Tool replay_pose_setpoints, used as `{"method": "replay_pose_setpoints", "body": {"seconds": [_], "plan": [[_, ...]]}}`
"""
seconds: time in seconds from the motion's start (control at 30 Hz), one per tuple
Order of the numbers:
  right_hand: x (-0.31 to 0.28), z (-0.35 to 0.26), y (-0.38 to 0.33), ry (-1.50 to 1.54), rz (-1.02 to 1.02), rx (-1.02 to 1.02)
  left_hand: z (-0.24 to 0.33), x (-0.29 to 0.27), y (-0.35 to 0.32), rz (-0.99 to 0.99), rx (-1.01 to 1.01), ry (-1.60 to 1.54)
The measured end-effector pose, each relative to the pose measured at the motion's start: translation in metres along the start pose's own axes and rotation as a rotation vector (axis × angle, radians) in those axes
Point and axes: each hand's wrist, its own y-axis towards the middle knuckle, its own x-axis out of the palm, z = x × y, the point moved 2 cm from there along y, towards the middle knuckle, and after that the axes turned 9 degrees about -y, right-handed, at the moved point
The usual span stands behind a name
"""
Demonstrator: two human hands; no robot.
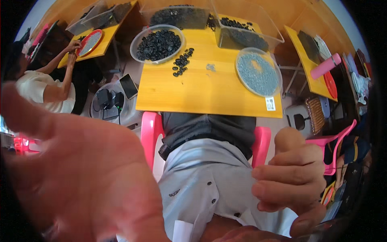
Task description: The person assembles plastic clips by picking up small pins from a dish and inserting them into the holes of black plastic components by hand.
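Observation:
My left hand (92,173) is raised close in at the lower left, very large in view. Its palm is turned up and its fingers run out of the picture; nothing lies on it. At the right, my right hand (292,173) is held up beside my grey shirt (205,169), its fingers curled in with no object showing in them. Both hands are apart from the yellow table (193,94). On that table stand a round tub of black oval pieces (159,44) and a round tub of small grey-blue bits (258,74). Several loose black ovals (181,62) lie between them.
Two clear bins (175,16) (248,34) of black pieces line the table's far side. A person (52,86) works at another yellow table at the left. A phone (129,86) lies by a clear tub with chargers. Pink chair arms (151,133) flank me; a pink bottle (325,65) stands right.

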Motion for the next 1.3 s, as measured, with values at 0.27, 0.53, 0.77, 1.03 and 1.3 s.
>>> {"method": "replay_pose_setpoints", "body": {"seconds": [0.27, 0.53, 0.77, 1.03, 1.3], "plan": [[0.018, 0.010, 0.010, 0.076, 0.082, -0.075, 0.035, 0.046, 0.003, 0.041, -0.068, -0.059], [0.001, -0.017, 0.013, -0.042, 0.026, 0.101, 0.007, 0.011, 0.004, 0.052, -0.144, -0.040], [0.017, 0.001, 0.034, -0.087, -0.036, 0.406, -0.015, 0.056, 0.019, 0.061, -0.212, 0.015], [0.021, 0.033, 0.012, 0.029, 0.011, -0.530, -0.028, 0.061, 0.033, 0.131, -0.022, 0.010], [0.001, 0.014, -0.003, 0.094, 0.062, -0.480, -0.032, 0.062, 0.039, 0.072, -0.020, 0.072]]}}
